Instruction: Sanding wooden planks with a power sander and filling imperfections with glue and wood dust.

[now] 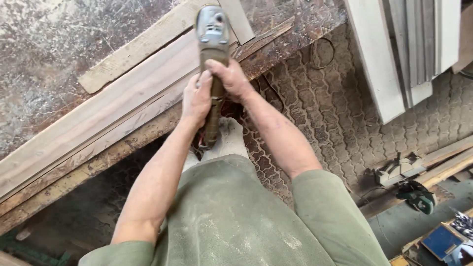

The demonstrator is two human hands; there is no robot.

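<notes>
encircling grinder (213,49) body: both hands' fingers (217,66)

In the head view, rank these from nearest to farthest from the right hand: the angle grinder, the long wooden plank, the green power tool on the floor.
1. Angle grinder: gripped by the right hand, top centre.
2. Long wooden plank: on the workbench, left.
3. Green power tool: on the floor, far lower right.

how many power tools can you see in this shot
2. One is the angle grinder, gripped by the left hand and right hand over the long plank. The other is a green power tool lying on the floor at right. Others may be hidden.
</notes>
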